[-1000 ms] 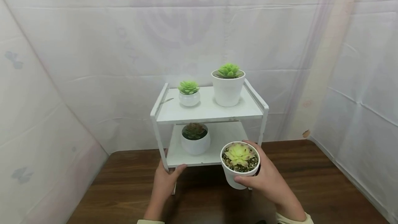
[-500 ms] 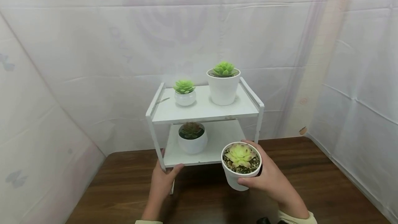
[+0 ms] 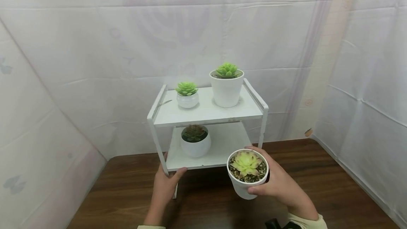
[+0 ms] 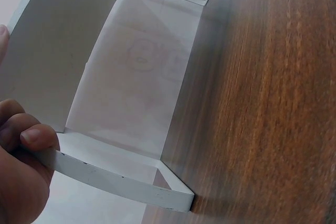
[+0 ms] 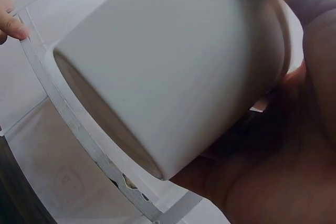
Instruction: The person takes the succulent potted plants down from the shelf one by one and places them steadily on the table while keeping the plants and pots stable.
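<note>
My right hand [image 3: 276,183] grips a white pot [image 3: 243,189] of pale yellow-green succulent [image 3: 246,163] by its side, in front of the lower board's right part. In the right wrist view the pot [image 5: 173,66] is tilted and fills the middle, its base facing the shelf. A white two-tier shelf [image 3: 206,115] stands on the table. My left hand [image 3: 164,186] holds its front left corner at the lower board, thumb along the front edge. In the left wrist view, fingers curl round the white leg [image 4: 115,179]. A dark succulent in a round white pot [image 3: 196,148] sits left on the lower board.
On the top board stand a small round pot with a green succulent [image 3: 187,100] at left and a taller white pot [image 3: 226,93] at right. The brown wooden table [image 3: 121,186] ends at pale hanging sheets [image 3: 127,56] behind and at both sides.
The head view has shifted a little, so the shelf appears farther left. My right hand and its potted succulent have moved slightly down and right, away from the shelf. The left hand keeps its hold.
</note>
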The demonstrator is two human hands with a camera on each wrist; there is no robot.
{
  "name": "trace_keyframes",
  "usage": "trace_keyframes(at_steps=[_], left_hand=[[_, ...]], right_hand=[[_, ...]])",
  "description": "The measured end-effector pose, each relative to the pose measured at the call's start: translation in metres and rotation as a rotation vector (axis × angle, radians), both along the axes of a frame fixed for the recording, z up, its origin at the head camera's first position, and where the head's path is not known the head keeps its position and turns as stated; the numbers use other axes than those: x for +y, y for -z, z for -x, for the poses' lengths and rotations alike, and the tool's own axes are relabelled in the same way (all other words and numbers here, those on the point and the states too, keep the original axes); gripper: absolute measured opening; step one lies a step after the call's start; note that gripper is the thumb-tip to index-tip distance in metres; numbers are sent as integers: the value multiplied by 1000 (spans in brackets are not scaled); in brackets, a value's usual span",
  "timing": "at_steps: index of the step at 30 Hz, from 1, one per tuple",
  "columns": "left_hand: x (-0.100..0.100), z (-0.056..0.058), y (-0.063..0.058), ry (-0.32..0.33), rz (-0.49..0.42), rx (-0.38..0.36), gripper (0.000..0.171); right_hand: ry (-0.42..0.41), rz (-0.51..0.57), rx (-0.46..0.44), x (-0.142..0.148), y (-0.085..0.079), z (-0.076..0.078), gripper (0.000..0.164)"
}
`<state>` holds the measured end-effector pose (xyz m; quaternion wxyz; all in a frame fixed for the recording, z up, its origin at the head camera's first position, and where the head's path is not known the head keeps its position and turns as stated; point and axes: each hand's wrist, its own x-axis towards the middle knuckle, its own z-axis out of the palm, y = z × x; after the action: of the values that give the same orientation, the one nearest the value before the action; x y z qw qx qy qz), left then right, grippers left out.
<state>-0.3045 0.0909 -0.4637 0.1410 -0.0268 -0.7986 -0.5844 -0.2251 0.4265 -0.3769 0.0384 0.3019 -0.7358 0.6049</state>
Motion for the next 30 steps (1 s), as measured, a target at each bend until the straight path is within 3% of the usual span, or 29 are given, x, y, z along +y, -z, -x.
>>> trace_keyframes(at_steps=[30], left_hand=[[0, 0, 0, 4, 2, 7, 102]], right_hand=[[-217, -12, 46, 33, 12, 11, 92]])
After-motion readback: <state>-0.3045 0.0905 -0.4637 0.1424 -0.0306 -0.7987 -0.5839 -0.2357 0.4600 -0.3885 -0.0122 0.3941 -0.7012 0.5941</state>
